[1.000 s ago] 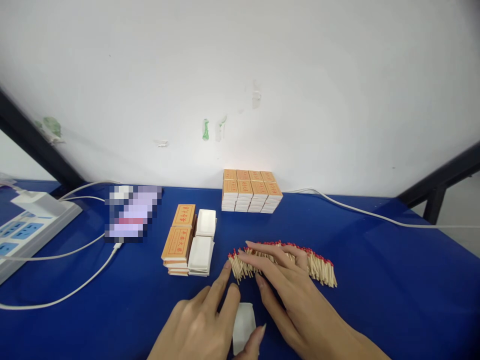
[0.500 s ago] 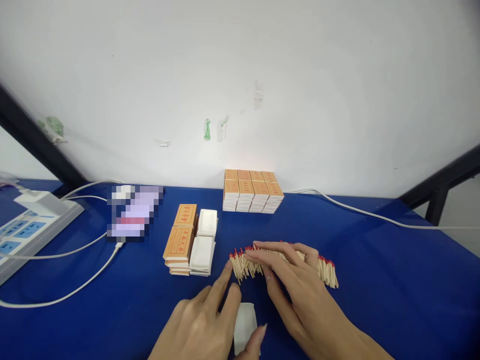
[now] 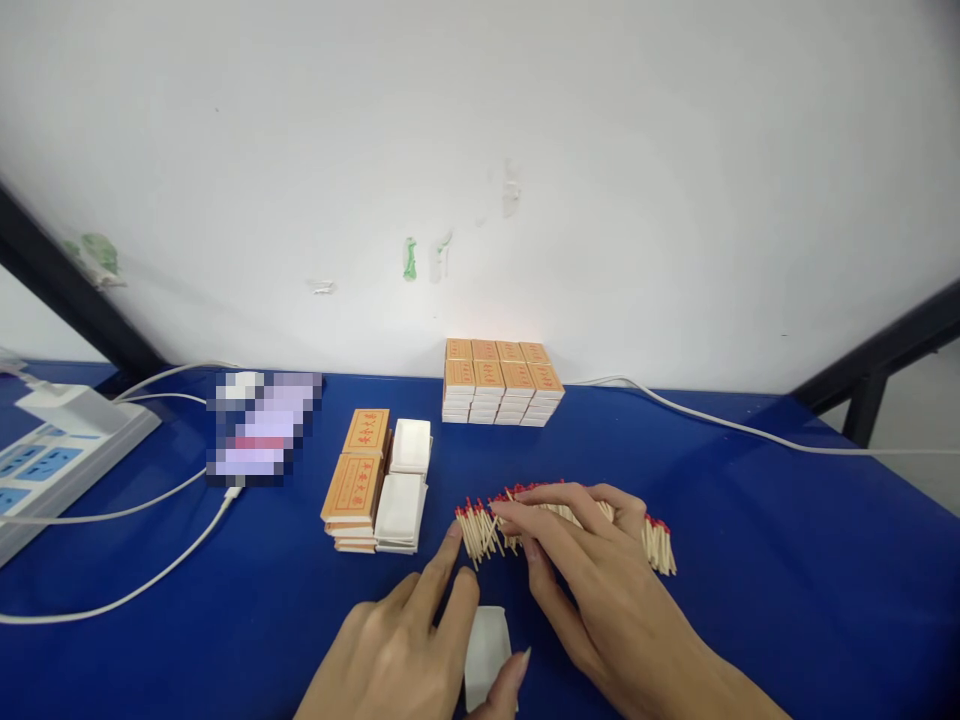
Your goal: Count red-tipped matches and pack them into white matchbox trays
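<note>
A long row of loose matches (image 3: 477,532) with red heads lies on the blue table, heads toward the wall. My left hand (image 3: 401,635) is open, its index fingertip touching the left end of the row. Its thumb reaches over the near end of an empty white matchbox tray (image 3: 487,645). Over the middle of the row arches my right hand (image 3: 600,570), open, with fingers spread and their tips among the matches. Thumb and index finger stand a little apart there. The matches beneath this palm are hidden; more matches (image 3: 658,545) show beyond it on the right.
Orange matchbox sleeves (image 3: 354,485) are stacked at left beside stacked white trays (image 3: 400,510). A block of matchboxes (image 3: 501,385) stands against the wall (image 3: 637,200). Further left are a blurred-out phone-like object (image 3: 270,425), a power strip (image 3: 67,465) and white cables (image 3: 142,598).
My right fingers have shifted slightly among the matches, and a small gap now shows between the leftmost matches and the others. My left hand stays in place. The view has moved slightly.
</note>
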The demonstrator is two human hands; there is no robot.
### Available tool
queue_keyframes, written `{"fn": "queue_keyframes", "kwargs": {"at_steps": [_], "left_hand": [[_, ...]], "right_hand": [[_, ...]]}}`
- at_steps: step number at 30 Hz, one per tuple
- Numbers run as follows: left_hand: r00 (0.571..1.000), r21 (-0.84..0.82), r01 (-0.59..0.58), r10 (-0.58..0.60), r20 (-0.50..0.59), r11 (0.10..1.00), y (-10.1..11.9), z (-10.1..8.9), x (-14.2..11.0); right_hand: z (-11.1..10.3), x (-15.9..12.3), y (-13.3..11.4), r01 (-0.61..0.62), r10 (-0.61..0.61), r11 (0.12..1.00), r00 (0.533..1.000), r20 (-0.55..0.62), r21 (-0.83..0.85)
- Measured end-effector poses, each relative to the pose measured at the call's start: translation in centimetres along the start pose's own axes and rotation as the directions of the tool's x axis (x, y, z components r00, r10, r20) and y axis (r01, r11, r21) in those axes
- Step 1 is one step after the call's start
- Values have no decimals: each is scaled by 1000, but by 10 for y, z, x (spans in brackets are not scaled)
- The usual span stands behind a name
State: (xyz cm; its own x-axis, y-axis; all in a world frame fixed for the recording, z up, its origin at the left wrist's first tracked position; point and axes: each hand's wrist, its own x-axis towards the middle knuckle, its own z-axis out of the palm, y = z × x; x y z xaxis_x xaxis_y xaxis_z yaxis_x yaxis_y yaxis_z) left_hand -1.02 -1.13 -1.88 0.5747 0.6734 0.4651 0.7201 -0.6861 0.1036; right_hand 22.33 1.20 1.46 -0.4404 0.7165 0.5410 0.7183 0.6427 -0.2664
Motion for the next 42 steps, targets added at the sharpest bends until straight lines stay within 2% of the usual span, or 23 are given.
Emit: {"fn": "queue_keyframes", "kwargs": {"at_steps": [8,11,20,28,35,42], "left_hand": [[1000,16,-6,7,-17,1000,2,-3,5],[999,18,-5,6,-33,1000,3,-4,5],[1000,5,-19,19,15,1000,0,-2,3],[999,1,7,-7,-36,1000,4,-4,8],[996,20,7,-5,-84,1000,7,-9,13],[996,23,5,-3,-89,1000,6,-10,13]], "right_hand": [[2,-2,2,-5,6,1000,991,137,-5],[2,-2,1,-15,13,1000,989,147,11],[2,-2,1,-39,34,999,983,178,28],[4,-2,3,-24,22,1000,990,136,17],[10,7,5,-76,75,997,997,20,17],[13,32,15,35,-17,995,981,195,-91]]}}
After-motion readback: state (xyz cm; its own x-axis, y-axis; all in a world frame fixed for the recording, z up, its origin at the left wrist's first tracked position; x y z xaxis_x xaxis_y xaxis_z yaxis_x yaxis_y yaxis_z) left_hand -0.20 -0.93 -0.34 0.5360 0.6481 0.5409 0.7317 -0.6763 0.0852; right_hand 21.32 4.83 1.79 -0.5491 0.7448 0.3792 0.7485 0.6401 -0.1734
